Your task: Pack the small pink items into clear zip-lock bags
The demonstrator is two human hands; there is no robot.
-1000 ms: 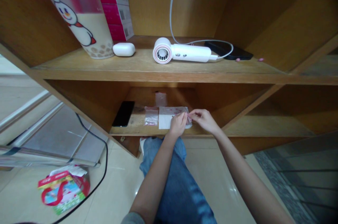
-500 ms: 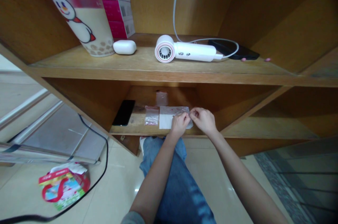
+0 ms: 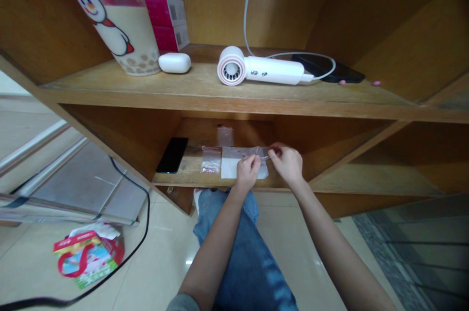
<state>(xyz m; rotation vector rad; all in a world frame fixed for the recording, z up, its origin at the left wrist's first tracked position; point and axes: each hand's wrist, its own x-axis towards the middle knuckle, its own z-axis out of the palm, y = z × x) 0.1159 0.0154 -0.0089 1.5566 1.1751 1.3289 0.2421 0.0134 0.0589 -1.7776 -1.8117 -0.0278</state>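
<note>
Left hand (image 3: pixel 248 172) rests on the white sheet (image 3: pixel 230 169), grip unclear, at the front of the lower wooden shelf (image 3: pixel 186 179). Thin clear plastic film (image 3: pixel 252 152), light, limp and probably slippery, lies above the sheet; right hand (image 3: pixel 287 164) appears to pinch its corner, the surest hold.

Small, creased clear plastic bag (image 3: pixel 256 152)

The white paper sheet (image 3: pixel 230 168) shows small pink flecks.

right hand (image 3: pixel 287 164) | moved apart from left hand (image 3: pixel 248 171) | clear film (image 3: pixel 262 151) spans gap
</note>
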